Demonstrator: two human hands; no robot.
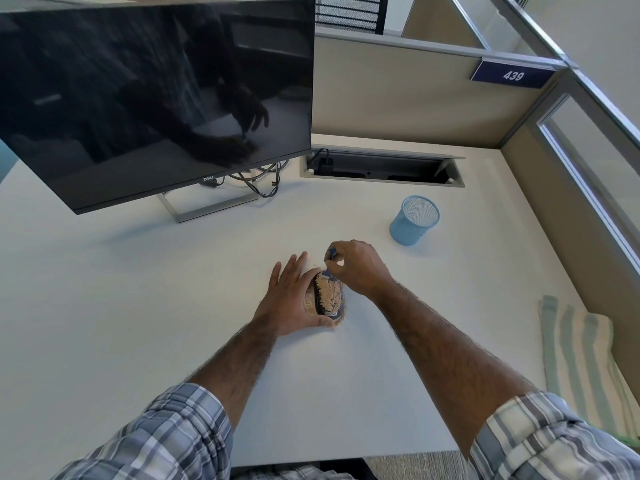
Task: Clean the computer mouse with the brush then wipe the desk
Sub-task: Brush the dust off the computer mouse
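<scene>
A dark computer mouse lies in the middle of the white desk, its top covered with tan crumbs. My left hand grips its left side, thumb curled under the near end. My right hand hovers just beyond the mouse and pinches a small blue brush whose tip touches the mouse's far end. A few crumbs lie on the desk around the mouse. A green and white striped cloth lies at the desk's right edge.
A dark monitor on a metal stand fills the back left, cables behind it. A blue mesh cup stands behind my right hand. An open cable tray sits by the beige partition.
</scene>
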